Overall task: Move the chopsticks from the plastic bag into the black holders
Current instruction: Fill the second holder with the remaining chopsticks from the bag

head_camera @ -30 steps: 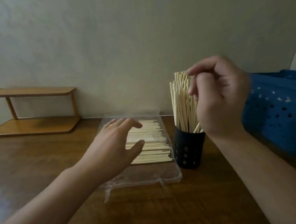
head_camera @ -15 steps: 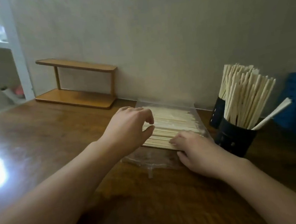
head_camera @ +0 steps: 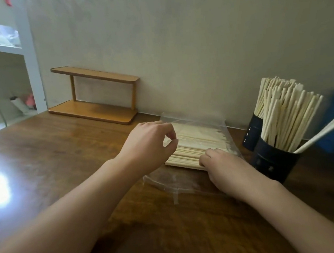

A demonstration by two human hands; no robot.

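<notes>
- On the table (head_camera: 67, 156), chopsticks (head_camera: 196, 146) stacked flat in the plastic bag (head_camera: 167, 179), beside two black holders (head_camera: 275, 162).
- Left hand (head_camera: 149, 144) curled over the stack's left end, thumb meeting fingertips; possibly pinching film, hard to tell.
- Right hand (head_camera: 223, 165) pressed at the stack's near right corner, fingers hidden; grip cannot be told.
- Risk: uneven lift, sticks fanning and spilling.
- Risk: the crowded near holder tipping when more go in, one stick already leaning out.

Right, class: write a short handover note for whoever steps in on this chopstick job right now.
Left hand: fingers curled at the far-left end of the chopstick stack; grip unclear.
Right hand: fingertips on the stack's near edge.
Stack lies in the plastic bag on the table.
Done: front black holder is packed; one chopstick leans out sideways.
Left: the rest of the stack. A second holder stands behind.
</notes>
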